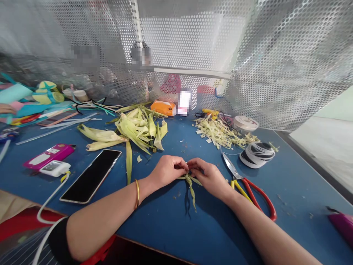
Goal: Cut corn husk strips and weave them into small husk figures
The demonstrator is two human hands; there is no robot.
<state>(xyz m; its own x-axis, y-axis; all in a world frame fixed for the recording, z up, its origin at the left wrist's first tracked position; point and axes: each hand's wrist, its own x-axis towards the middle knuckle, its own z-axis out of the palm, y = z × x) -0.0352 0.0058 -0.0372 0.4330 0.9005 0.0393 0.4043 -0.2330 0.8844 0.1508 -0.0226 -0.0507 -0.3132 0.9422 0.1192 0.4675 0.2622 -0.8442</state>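
Over the blue table, my left hand (168, 170) and my right hand (207, 174) meet with their fingertips close together. Both hands pinch a small braided strip of corn husk (191, 184), whose twisted tail hangs toward me. Thin husk ends stick out sideways under the fingers, and my fingers hide the top of the braid. A gold bangle (137, 194) circles my left wrist. Scissors with red handles (257, 191) lie beside my right forearm, next to a tool with yellow handles (240, 189). Behind my left hand sits a pile of pale green corn husks (138, 127).
Shredded husk scraps (216, 130) lie back right, near a spool of white cord (257, 154) and a roll of tape (245, 123). A phone (91, 176), a purple device (49, 156) and a white cabled device (54, 168) lie left. A perforated metal screen (190, 40) bounds the back.
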